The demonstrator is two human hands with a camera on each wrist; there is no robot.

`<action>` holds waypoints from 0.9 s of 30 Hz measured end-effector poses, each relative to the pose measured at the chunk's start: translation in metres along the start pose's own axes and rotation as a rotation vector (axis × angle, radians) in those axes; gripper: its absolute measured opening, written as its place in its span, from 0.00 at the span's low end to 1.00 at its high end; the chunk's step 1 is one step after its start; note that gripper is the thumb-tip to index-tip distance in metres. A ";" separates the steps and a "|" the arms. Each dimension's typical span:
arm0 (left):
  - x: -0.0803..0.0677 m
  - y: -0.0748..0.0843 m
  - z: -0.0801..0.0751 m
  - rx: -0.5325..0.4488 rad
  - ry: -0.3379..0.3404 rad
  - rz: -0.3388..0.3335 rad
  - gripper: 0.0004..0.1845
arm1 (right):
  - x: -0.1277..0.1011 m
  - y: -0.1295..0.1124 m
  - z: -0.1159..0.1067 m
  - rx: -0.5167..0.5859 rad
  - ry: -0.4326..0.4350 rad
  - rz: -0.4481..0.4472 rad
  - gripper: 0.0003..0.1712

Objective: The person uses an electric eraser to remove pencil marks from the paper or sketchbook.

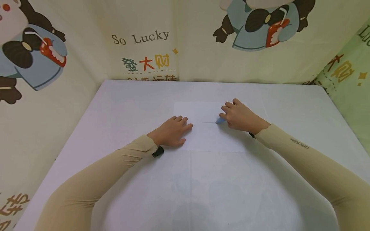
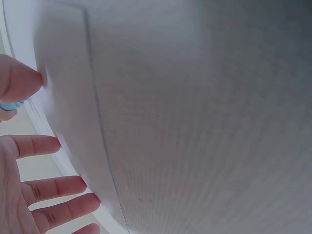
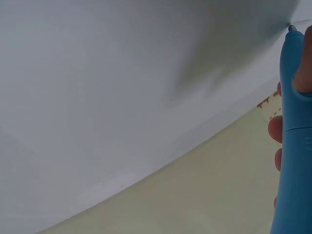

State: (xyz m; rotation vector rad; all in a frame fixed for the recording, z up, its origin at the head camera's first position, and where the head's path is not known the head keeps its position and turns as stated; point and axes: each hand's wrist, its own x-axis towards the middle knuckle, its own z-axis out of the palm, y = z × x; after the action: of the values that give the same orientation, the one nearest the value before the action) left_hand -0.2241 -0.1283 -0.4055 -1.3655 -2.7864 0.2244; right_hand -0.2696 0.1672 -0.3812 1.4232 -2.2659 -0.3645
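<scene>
Two hands rest on the sheet of paper (image 1: 211,128) in the middle of the white table (image 1: 115,106): your left hand (image 1: 171,132) lies flat with straight fingers on the sheet's left edge. Your right hand (image 1: 241,117) curls around a blue pen (image 1: 220,120), its tip touching the paper at a faint line. From above, your fingers hide most of the pen, and the right wrist view cuts off its lower barrel.
</scene>
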 end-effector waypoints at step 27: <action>0.003 0.002 0.001 -0.001 -0.012 -0.001 0.24 | 0.001 0.000 0.000 0.003 0.006 -0.019 0.06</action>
State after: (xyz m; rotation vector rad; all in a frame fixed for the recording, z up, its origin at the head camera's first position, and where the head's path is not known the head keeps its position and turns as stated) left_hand -0.2245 -0.1246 -0.4068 -1.3669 -2.7976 0.2328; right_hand -0.2697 0.1665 -0.3811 1.4464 -2.2503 -0.3629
